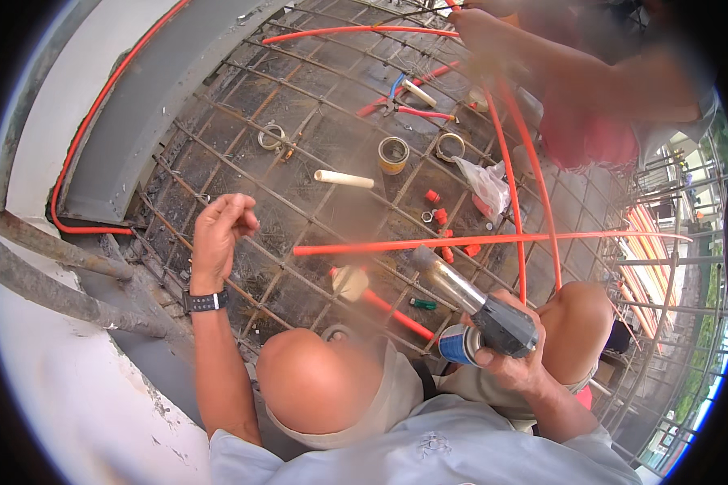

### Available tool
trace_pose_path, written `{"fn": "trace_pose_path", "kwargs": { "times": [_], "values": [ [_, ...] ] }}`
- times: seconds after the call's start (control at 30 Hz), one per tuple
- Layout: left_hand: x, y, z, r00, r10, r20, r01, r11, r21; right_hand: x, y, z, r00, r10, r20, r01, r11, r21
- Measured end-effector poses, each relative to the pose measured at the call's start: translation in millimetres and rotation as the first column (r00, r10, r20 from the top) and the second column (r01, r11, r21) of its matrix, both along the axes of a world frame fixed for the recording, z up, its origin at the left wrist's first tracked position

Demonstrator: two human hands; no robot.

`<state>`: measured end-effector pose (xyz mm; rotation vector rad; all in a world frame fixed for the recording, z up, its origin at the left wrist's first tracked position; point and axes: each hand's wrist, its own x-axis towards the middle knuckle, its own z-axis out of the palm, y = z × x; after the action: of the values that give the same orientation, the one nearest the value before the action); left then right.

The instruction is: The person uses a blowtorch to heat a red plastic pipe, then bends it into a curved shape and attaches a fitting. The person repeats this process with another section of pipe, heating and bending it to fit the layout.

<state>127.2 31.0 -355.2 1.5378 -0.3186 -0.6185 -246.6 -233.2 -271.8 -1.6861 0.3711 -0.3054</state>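
My right hand (516, 356) grips a gas blowtorch (501, 326) with a metal nozzle and a blue canister; its nozzle tilts up and to the left. No flame shows at its tip. Just beyond the nozzle, an orange-red plastic pipe (364, 247) stretches across the rebar grid, apart from my left hand. Raised over the left part of the grid, my left hand (222, 230) has its fingers curled in near the thumb. Anything pinched there is too small to make out. Several red pipe fittings (441, 217) lie beyond the pipe.
Rebar mesh (291, 149) covers the floor. Pliers (392, 105), a white tube (344, 179), tape rolls (394, 153), a plastic bag (487, 190) and a green lighter (422, 304) lie on it. Another person's arm (574, 73) reaches toward upright orange pipes. A wall (89, 388) and rails stand left.
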Motion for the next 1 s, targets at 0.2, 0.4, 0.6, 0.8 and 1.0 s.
{"fn": "trace_pose_path", "kwargs": {
  "times": [0.2, 0.4, 0.6, 0.8, 1.0],
  "values": [
    [-46.4, -97.6, -138.3, 0.685, -0.718, 0.123, 0.528, 0.606, 0.596, -8.7, -8.9, 7.0, 0.999, -0.008, -0.038, 0.003, 0.992, -0.124],
    [-30.6, -156.8, -170.9, -0.074, -0.98, 0.183, 0.566, 0.11, 0.817, 1.3, 0.4, 21.7, 0.975, -0.111, 0.193, 0.109, 0.994, 0.021],
    [-49.9, -191.3, -194.0, 0.005, -0.995, 0.102, 0.481, 0.092, 0.872, -7.0, 3.0, 20.1, 0.966, -0.142, 0.216, 0.138, 0.99, 0.034],
    [-116.6, -193.6, -213.5, 0.208, -0.972, 0.111, 0.384, 0.185, 0.904, -16.3, 9.4, 18.5, 0.962, -0.138, 0.234, 0.131, 0.99, 0.046],
    [-130.8, -189.9, -204.6, 0.388, -0.887, 0.251, 0.295, 0.378, 0.878, -10.4, 15.8, 20.5, 0.96, -0.152, 0.235, 0.154, 0.988, 0.009]
  ]
}}
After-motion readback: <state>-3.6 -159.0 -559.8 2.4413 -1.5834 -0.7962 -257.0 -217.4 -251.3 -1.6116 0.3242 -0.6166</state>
